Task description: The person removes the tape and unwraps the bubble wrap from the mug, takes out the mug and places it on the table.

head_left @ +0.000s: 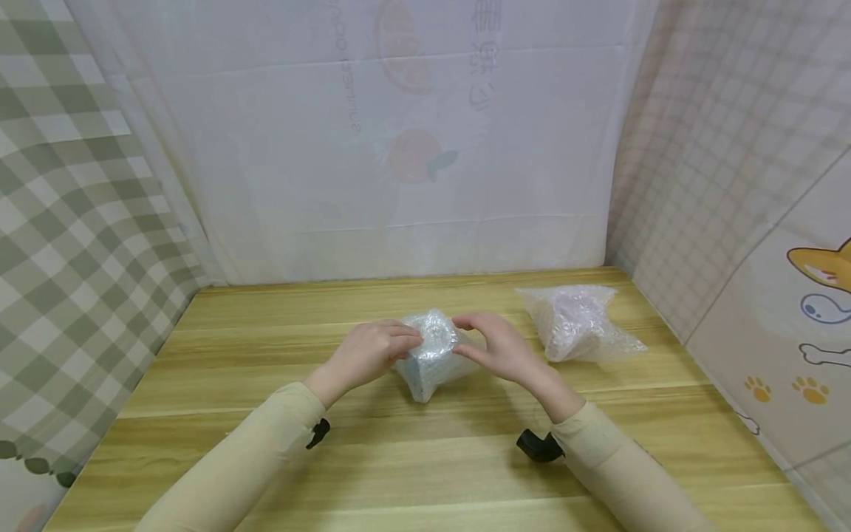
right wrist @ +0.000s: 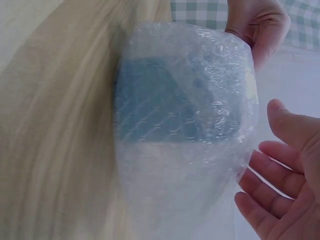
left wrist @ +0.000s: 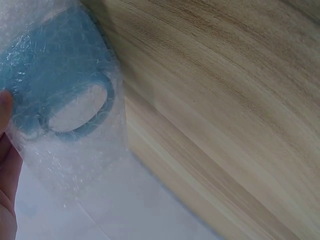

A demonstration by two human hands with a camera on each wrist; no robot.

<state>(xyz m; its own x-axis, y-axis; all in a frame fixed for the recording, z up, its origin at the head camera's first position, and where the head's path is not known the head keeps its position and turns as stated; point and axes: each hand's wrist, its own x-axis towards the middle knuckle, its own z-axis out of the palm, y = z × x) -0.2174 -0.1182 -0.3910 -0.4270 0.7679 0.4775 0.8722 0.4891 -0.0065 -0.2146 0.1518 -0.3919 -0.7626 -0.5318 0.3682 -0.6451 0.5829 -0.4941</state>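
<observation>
A blue mug with a looped handle shows through its bubble wrap near the middle of the table. From the left, my left hand grips the wrapped mug at its upper edge, fingertips lying over the top. The right wrist view has that hand's thumb and curled fingers at the edge of the wrap. On the other side, my right hand has its thumb and fingers spread, the fingertips right at the wrap. Loose bubble wrap extends past the mug to the right.
A second bubble-wrapped item, pinkish inside, lies at the back right of the wooden table. White cloth hangs behind, with patterned cloths at both sides. Black wrist devices sit under the forearms.
</observation>
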